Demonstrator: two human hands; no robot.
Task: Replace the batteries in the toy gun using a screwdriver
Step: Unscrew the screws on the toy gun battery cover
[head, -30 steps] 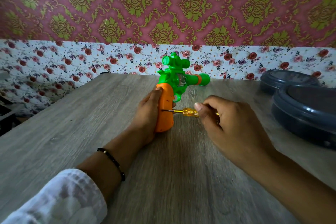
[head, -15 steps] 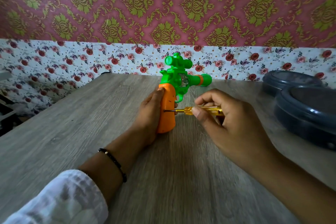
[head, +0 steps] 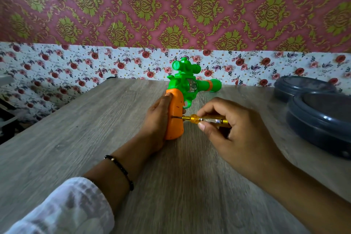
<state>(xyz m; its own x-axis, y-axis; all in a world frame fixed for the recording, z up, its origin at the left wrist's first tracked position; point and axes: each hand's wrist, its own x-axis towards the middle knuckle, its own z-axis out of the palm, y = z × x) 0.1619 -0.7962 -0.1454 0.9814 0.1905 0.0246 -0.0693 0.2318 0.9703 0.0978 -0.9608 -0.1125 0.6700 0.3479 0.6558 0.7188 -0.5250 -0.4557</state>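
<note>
A green toy gun with an orange handle stands upright on the wooden table, its barrel pointing right. My left hand grips the orange handle from the left and steadies it. My right hand pinches a yellow see-through screwdriver between thumb and fingers. The screwdriver lies level, and its metal tip sits in a hole on the right side of the handle. No batteries are in sight.
The grey wooden table runs back to a flowered wall. Two dark round lidded containers sit at the right edge, close to my right hand. A dark object lies off the table at far left.
My right hand has turned on the screwdriver, its fingers lifting and shifting round the handle. The tip stays in the orange handle. My left hand and the gun have barely moved.
</note>
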